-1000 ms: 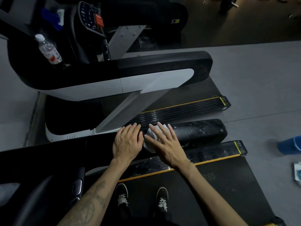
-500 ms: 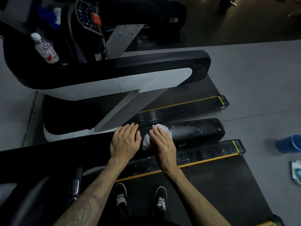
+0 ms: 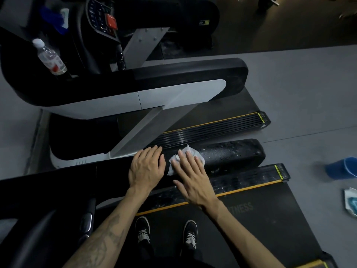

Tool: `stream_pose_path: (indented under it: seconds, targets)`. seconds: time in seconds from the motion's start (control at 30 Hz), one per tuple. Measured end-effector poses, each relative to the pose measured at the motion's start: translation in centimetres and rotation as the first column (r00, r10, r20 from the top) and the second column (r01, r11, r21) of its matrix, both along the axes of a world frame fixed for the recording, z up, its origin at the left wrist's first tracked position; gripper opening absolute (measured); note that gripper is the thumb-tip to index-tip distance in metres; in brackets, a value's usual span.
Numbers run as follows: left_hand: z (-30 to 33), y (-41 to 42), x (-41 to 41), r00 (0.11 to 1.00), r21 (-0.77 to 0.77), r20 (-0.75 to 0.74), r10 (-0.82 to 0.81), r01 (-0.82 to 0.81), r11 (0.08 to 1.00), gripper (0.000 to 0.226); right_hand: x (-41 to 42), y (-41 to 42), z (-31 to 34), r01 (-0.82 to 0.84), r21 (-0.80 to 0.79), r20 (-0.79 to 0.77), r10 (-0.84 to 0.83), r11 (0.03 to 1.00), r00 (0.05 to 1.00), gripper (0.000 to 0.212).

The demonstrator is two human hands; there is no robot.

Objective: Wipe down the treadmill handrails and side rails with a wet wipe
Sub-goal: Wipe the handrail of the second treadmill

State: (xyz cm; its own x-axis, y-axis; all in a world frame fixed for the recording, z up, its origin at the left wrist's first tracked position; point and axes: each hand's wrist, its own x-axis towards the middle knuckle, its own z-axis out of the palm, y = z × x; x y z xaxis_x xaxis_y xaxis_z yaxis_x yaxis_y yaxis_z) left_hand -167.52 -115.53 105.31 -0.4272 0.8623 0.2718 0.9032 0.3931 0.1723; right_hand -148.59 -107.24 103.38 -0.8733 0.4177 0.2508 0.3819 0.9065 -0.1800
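Fingers (image 3: pixel 190 161) of the right hand (image 3: pixel 193 179) are lying straight and slightly spread, pressing the wet wipe (image 3: pixel 185 158) onto the handrail (image 3: pixel 231 154), having slid it rightward; left hand (image 3: pixel 146 169) is resting flat beside it. Wet streaks suggest wiping's progressing.

dim, cool light | deep shadows lower left | wide-angle bend at edges — corners soft

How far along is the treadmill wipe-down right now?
Partly done. The handrail glistens wet beyond the wipe. In hand: the right hand presses the wipe flat while the left hand rests beside it. The side rail still looks speckled.
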Motion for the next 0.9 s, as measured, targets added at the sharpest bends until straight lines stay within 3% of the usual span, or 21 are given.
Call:
stream_pose_path:
  seconds: [0.23, 0.43, 0.7, 0.9]
  targets:
    - [-0.1, 0.0, -0.1, 1.000, -0.017, 0.008, -0.001, 0.001, 1.000, 0.046, -0.6, 2.3, 0.3, -0.024, 0.066, 0.121, 0.016, 0.998, 0.992, 0.068]
    - [0.1, 0.0, 0.0, 1.000, -0.020, 0.021, 0.003, -0.002, 1.000, 0.047, -0.1, -0.5, 0.0, 0.243, -0.014, 0.042, -0.242, 0.970, 0.969, 0.068]
    - [0.3, -0.1, 0.0, 1.000, -0.045, 0.030, 0.001, 0.001, 0.999, 0.049, -0.8, 1.6, 0.3, 0.122, 0.028, 0.129, -0.125, 0.992, 0.984, 0.066]
    - [0.3, 0.0, 0.0, 0.999, -0.055, 0.030, -0.012, 0.013, 0.998, 0.051, 0.3, -0.5, 0.2, 0.315, -0.033, 0.084, -0.312, 0.948, 0.946, 0.072]
